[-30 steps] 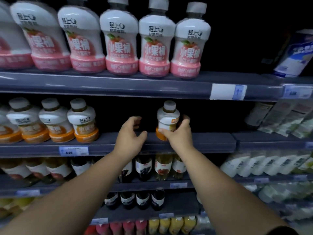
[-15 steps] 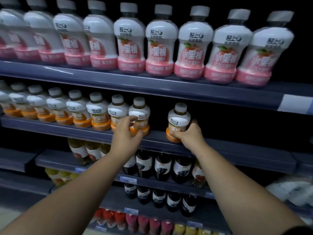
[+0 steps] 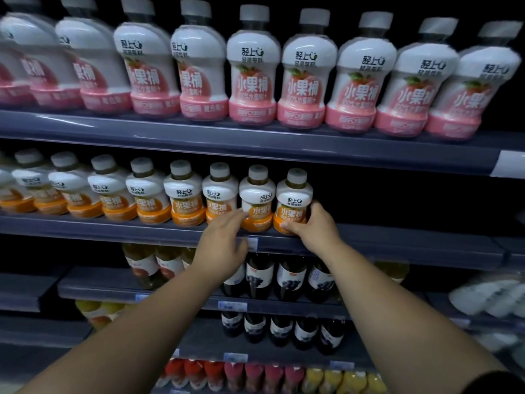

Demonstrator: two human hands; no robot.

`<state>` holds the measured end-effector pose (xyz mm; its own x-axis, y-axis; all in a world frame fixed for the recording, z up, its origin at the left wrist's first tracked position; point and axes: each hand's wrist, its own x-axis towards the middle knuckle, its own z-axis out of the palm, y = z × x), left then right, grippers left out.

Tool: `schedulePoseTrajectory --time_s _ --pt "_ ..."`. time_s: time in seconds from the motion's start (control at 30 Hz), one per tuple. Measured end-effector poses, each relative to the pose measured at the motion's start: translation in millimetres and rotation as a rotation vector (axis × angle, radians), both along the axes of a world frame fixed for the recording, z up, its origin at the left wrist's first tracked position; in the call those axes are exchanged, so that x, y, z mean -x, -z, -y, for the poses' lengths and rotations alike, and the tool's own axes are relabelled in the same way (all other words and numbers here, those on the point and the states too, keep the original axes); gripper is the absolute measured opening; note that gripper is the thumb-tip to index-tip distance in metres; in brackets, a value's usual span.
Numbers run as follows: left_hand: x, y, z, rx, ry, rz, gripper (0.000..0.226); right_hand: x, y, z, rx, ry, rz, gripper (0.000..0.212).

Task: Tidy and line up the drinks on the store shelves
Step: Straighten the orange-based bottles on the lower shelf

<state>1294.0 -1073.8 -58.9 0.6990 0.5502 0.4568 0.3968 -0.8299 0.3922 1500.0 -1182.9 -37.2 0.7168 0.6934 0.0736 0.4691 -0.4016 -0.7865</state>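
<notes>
Now the gap is closed: the right hand point(image 3: 315, 227), fingers curled round the end bottle point(image 3: 294, 200), has slid it against its neighbour point(image 3: 257, 199) on the middle shelf point(image 3: 113, 230). The left hand point(image 3: 224, 245), fingers loose and empty, reaches that neighbour. The orange row point(image 3: 147, 194) looks complete.

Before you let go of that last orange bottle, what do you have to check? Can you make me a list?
1. Right grip is curled round the end orange bottle: ok.
2. End orange bottle stands upright: ok.
3. It sits close beside the neighbour bottle, in line with the row: ok.
4. Its label faces the front: ok.
5. Neighbour bottle's label faces the front: not ok, its logo sits off to the right.
6. End orange bottle's base rests fully on the shelf: cannot tell, the right grip hides part of it.
</notes>
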Motion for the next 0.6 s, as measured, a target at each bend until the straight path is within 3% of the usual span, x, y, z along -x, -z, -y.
schedulePoseTrajectory --time_s 0.1,0.23,0.33,0.47,0.6 --pt "5 7 -8 -0.294 -0.009 -0.17 0.06 6 4 1 0.003 -0.007 0.01 0.057" --pt "15 18 -21 -0.47 -0.039 -0.346 0.068 19 10 3 0.052 0.075 0.131 0.064" --pt "23 23 -27 -0.494 -0.053 -0.404 0.07 32 12 5 0.035 0.139 0.217 0.068" --pt "24 18 -27 -0.412 -0.003 -0.393 0.074 49 24 5 -0.068 0.259 0.264 0.096" --pt "14 5 -15 -0.397 0.134 -0.215 0.067 74 33 10 -0.27 0.316 0.429 0.078"
